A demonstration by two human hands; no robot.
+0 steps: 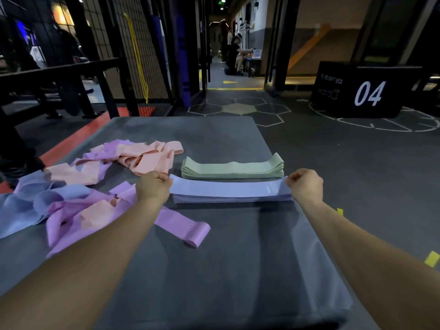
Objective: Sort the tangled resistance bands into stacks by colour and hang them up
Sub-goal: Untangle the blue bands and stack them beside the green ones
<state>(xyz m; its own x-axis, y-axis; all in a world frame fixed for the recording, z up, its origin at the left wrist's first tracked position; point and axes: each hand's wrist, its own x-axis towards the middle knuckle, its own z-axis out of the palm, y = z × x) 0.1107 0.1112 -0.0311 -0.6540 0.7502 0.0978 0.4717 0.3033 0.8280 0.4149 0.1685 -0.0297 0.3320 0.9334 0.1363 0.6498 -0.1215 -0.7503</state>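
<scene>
A flat blue band (228,188) lies stretched across the top of a neat blue stack (233,198) on the grey table (214,270). My left hand (152,186) pinches its left end and my right hand (306,185) pinches its right end. Just behind it sits a tidy stack of green bands (233,168). A tangled pile of pink (147,156), purple (71,213) and blue bands (26,201) covers the table's left side. One purple band (183,226) lies loose in front of the blue stack.
A black plyo box marked 04 (366,91) stands on the floor at the right. A wire-mesh rack (133,55) with a hanging yellow band (138,58) is behind the table at left. A seated person (234,55) is far down the corridor.
</scene>
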